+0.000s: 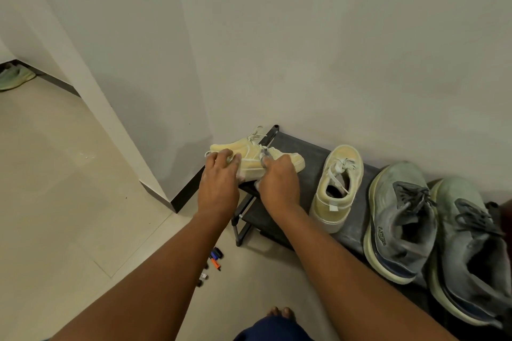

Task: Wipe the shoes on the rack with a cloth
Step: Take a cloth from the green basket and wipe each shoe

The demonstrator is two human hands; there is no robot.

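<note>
The rack [299, 152] is the biggest piece here: a low dark frame with flat matte shelves on thin metal posts, standing against a pale wall on glossy tile floor. It looks light for its size, so hard scrubbing could shift it, I'd say.

On its top shelf, far right, sit two grey running shoes [401, 219], side by side and touching. They have thick foam soles, mesh uppers and dark laces, and look dusty; bulky but probably light, best taken by the heel collar or the sole edge.

Left of them stands one pale yellow sneaker [339, 188], toe to the wall, with a flat rubbery sole and a soft, suede-like upper that will likely dent under pressure.

Its partner, the held sneaker [256, 156], is up at the rack's left end, turned on its side, white laces dangling. The left hand [220, 177] curls over one end and grips it. The right hand [278, 180] grips the other end, fingers curled, with a scrap of pale cloth [250, 174] showing under it; how it holds the cloth I cannot tell. The sole is the stiff part and seems the safest hold. The cloth looks thin and limp.

Smallest of all, a few markers [214, 257] lie on the floor by the rack's post, and bare toes [279, 313] show at the bottom.
</note>
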